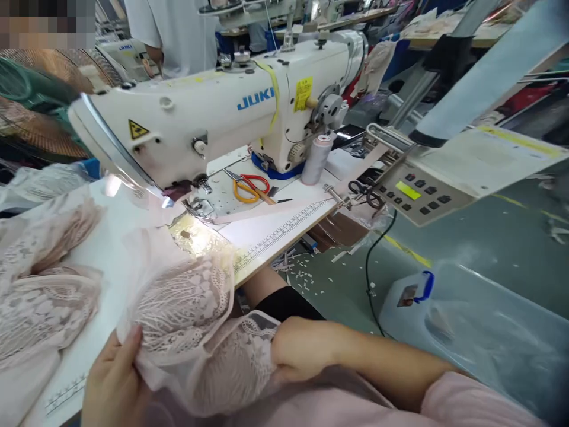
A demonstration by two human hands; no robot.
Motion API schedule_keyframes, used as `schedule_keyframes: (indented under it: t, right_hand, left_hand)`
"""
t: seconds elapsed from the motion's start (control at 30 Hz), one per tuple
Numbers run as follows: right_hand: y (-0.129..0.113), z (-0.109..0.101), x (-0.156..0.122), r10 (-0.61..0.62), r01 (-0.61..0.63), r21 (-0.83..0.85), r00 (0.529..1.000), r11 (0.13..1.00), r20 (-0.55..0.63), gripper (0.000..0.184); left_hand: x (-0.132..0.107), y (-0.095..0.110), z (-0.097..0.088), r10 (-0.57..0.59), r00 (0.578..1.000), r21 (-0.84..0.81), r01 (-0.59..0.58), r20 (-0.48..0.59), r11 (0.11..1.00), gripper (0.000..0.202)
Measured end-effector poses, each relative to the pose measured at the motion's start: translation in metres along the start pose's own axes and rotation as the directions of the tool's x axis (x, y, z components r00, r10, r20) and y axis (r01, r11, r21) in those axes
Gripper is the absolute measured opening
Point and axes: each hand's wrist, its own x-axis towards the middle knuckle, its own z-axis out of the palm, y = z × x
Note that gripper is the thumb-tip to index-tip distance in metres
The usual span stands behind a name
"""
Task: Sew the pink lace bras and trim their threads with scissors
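A pale pink lace bra hangs between my two hands over the front edge of the sewing table. My left hand pinches its left side, thumb on top of the fabric. At the other cup, my right hand is closed on the bra's edge, with its fingertips hidden. The upper end of the fabric lies close to the lit needle area of a white JUKI sewing machine. More pink lace pieces lie on the table to the left.
Orange- and red-handled scissors and a thread cone stand by the machine. A control panel juts out at right, above a clear plastic bin. A fan and another person are behind the machine.
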Motion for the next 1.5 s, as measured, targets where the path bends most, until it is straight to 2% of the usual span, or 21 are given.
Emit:
schedule_keyframes:
  t: [0.03,0.07,0.1,0.13,0.17,0.2,0.23,0.3,0.33,0.4,0.47,0.57,0.67,0.77,0.93,1.07,1.2,1.3,1.4,1.5]
  right_hand:
    - [0.001,-0.013,-0.001,0.0,0.0,-0.054,1.0,0.999,-0.007,0.022]
    - [0.001,-0.027,-0.001,0.019,-0.024,-0.055,0.995,0.998,-0.101,0.025]
    - [0.0,-0.042,0.001,0.054,-0.059,-0.01,0.96,0.998,-0.274,0.027]
    - [-0.002,-0.058,0.005,0.102,-0.084,0.059,0.881,0.995,-0.462,0.028]
    - [-0.004,-0.071,0.011,0.14,-0.085,0.119,0.792,0.989,-0.594,0.028]
    - [-0.006,-0.083,0.02,0.142,-0.057,0.15,0.742,0.987,-0.656,0.027]
    - [-0.008,-0.093,0.031,0.14,-0.027,0.18,0.739,0.983,-0.659,0.028]
    - [-0.01,-0.106,0.055,0.131,0.044,0.294,0.824,0.955,-0.551,0.02]
    - [-0.011,-0.109,0.066,0.147,0.066,0.403,0.868,0.913,-0.474,0.023]
    - [-0.009,-0.112,0.083,0.154,0.097,0.598,0.922,0.796,-0.355,0.032]
    - [-0.005,-0.113,0.09,0.133,0.127,0.712,0.945,0.691,-0.298,0.034]
    - [0.002,-0.113,0.089,0.075,0.148,0.735,0.962,0.662,-0.261,0.03]
    - [0.004,-0.115,0.084,0.062,0.135,0.668,0.963,0.732,-0.262,0.025]
    - [0.003,-0.116,0.083,0.038,0.151,0.595,0.955,0.79,-0.293,0.024]
    - [0.003,-0.116,0.088,-0.019,0.177,0.439,0.94,0.881,-0.34,0.02]
    - [0.0,-0.116,0.09,0.009,0.133,0.371,0.934,0.919,-0.358,0.022]
    - [-0.005,-0.115,0.088,0.102,0.066,0.407,0.92,0.911,-0.379,0.022]
    - [-0.007,-0.113,0.082,0.165,0.012,0.398,0.898,0.917,-0.408,0.022]
    - [-0.01,-0.111,0.077,0.186,-0.025,0.329,0.864,0.944,-0.468,0.02]
    - [-0.012,-0.109,0.07,0.194,-0.063,0.257,0.83,0.964,-0.524,0.016]
  left_hand:
    - [-0.001,-0.001,0.001,-0.009,1.0,-0.047,0.009,0.004,0.999,0.056]
    - [-0.003,-0.003,0.003,-0.022,1.0,-0.091,0.023,0.015,0.996,0.059]
    - [-0.006,-0.005,0.005,-0.037,0.999,-0.119,0.04,0.026,0.992,0.061]
    - [-0.01,-0.007,0.007,-0.044,0.999,-0.127,0.048,0.03,0.991,0.063]
    - [-0.014,-0.009,0.009,-0.054,0.998,-0.122,0.057,0.032,0.991,0.064]
    - [-0.017,-0.012,0.011,-0.066,0.997,-0.112,0.07,0.035,0.991,0.064]
    - [-0.02,-0.013,0.013,-0.081,0.996,-0.1,0.084,0.039,0.991,0.065]
    - [-0.023,-0.015,0.013,-0.109,0.993,-0.085,0.113,0.052,0.99,0.066]
    - [-0.023,-0.015,0.012,-0.119,0.991,-0.081,0.124,0.063,0.989,0.066]
    - [-0.021,-0.012,0.009,-0.123,0.987,-0.059,0.13,0.107,0.99,0.063]
    - [-0.015,-0.006,0.007,-0.106,0.981,-0.007,0.108,0.163,0.994,0.057]
    - [-0.003,0.006,0.011,-0.086,0.969,0.126,0.058,0.23,0.99,0.051]
    - [0.011,0.016,0.021,-0.097,0.962,0.255,0.029,0.255,0.967,0.047]
    - [0.022,0.022,0.031,-0.154,0.941,0.336,0.046,0.302,0.941,0.043]
    - [0.029,0.026,0.045,-0.208,0.888,0.385,0.038,0.41,0.922,0.042]
    - [0.03,0.03,0.055,-0.185,0.876,0.416,-0.02,0.446,0.909,0.045]
    - [0.026,0.028,0.055,-0.136,0.89,0.343,-0.025,0.436,0.939,0.044]
    - [0.018,0.022,0.054,-0.118,0.928,0.206,0.046,0.353,0.977,0.04]
    - [0.004,0.017,0.059,-0.198,0.942,0.106,0.175,0.271,0.979,0.03]
    - [-0.008,0.017,0.066,-0.283,0.925,0.049,0.279,0.256,0.959,0.029]
